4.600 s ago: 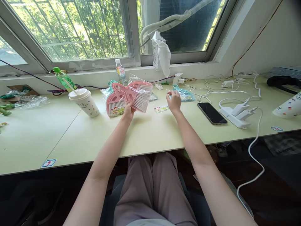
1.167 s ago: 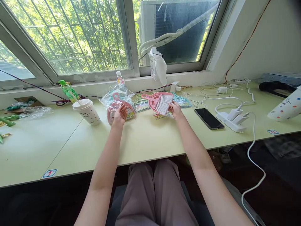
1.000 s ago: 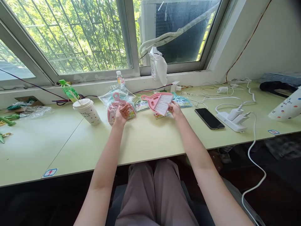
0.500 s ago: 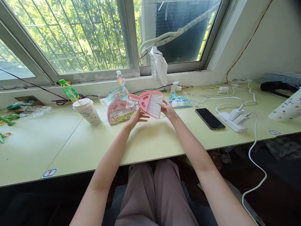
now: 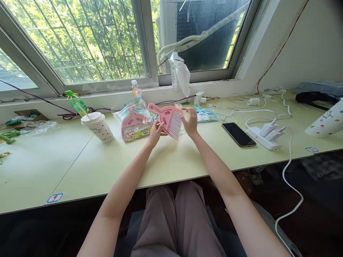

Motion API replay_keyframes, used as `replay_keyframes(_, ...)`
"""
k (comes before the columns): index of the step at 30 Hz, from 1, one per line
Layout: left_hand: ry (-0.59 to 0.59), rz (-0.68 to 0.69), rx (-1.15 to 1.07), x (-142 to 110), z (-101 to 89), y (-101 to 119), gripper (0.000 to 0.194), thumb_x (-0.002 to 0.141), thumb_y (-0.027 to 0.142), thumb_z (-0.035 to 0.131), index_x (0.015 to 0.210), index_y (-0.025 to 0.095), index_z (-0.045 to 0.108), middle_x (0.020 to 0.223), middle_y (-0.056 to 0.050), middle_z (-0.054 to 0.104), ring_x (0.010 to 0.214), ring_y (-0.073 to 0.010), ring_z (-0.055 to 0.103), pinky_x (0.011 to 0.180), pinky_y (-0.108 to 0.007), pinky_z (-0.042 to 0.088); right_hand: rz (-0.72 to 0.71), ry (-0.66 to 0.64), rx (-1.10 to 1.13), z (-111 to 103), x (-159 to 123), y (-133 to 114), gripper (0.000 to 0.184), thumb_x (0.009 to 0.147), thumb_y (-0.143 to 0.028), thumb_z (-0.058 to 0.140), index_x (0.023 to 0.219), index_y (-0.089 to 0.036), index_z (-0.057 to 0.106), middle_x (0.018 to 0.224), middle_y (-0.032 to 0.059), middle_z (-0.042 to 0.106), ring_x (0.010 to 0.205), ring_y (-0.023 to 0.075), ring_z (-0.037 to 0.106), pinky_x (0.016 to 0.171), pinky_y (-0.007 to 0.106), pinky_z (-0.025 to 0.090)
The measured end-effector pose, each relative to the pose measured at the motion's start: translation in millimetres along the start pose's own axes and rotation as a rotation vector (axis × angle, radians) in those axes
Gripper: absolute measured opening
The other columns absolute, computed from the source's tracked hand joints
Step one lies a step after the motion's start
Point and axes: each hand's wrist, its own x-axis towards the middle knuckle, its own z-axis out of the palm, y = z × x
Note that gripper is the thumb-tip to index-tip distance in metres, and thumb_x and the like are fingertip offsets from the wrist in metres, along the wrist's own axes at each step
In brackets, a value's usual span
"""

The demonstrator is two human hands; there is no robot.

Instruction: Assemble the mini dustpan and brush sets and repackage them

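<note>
A pink hand brush [image 5: 166, 116] with white bristles is held tilted above the table, its looped handle pointing up and left. My left hand [image 5: 155, 133] is closed on its lower left side, thumb in front. At the upper right end of the bristles is my right hand [image 5: 190, 122], fingers bent and apart; whether the fingertips touch the brush is hard to see. Just left of my left hand stands a pink dustpan-and-brush set [image 5: 136, 125] in a clear bag with a printed label. Behind my right hand lies a blue bagged set [image 5: 205, 115].
A white lidded cup [image 5: 98, 127] with a straw stands left, a green-wrapped bottle [image 5: 77, 102] behind it. A clear bottle [image 5: 137, 92] is by the sill. To the right are a phone [image 5: 238, 134], a power strip [image 5: 264, 137] with cables and another cup [image 5: 327, 119].
The brush came out to the right in my right hand, away from the bagged pink set. My left hand then moved over and took hold of it. The right fingers have loosened at the bristles.
</note>
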Motion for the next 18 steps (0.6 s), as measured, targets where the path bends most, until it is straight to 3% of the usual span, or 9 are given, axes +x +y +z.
replay_keyframes(3,-0.059,0.041,0.026,-2,4.2,-2,0.041,0.082,0.055,0.067,0.098,0.02,0.052,0.077,0.001,0.063,0.068,-0.0149,0.068,0.067,-0.032,0.061,-0.186,-0.213,-0.223,10,-9,-9,0.032,0.089,-0.045,0.061,0.113,-0.024,0.067,0.124,0.0099,0.064,0.121,0.031,0.052,0.107,0.047,0.038)
replay_keyframes(9,-0.122,0.036,0.095,-3,4.8,-6,0.046,0.081,0.059,0.066,0.102,0.019,0.056,0.077,0.0,0.062,0.067,-0.0146,0.066,0.06,-0.03,0.06,-0.235,-0.25,-0.415,14,-13,-8,0.03,0.087,-0.044,0.065,0.106,-0.021,0.067,0.116,0.0111,0.068,0.114,0.0327,0.055,0.101,0.049,0.037)
replay_keyframes(14,-0.137,0.036,0.131,-3,3.3,-4,0.047,0.082,0.062,0.063,0.097,0.018,0.064,0.084,-0.004,0.064,0.073,-0.0161,0.065,0.057,-0.027,0.058,-0.147,-0.221,-0.31,8,-6,-2,0.015,0.077,-0.035,0.069,0.079,-0.022,0.062,0.092,0.0079,0.069,0.093,0.0255,0.059,0.085,0.039,0.045)
replay_keyframes(18,-0.189,0.023,0.151,-3,1.2,-1,0.052,0.081,0.066,0.061,0.094,0.016,0.067,0.081,-0.006,0.067,0.07,-0.0174,0.066,0.056,-0.028,0.058,-0.031,-0.258,-0.085,7,-5,2,0.015,0.069,-0.032,0.068,0.07,-0.022,0.057,0.08,0.0019,0.065,0.077,0.0181,0.057,0.076,0.033,0.046)
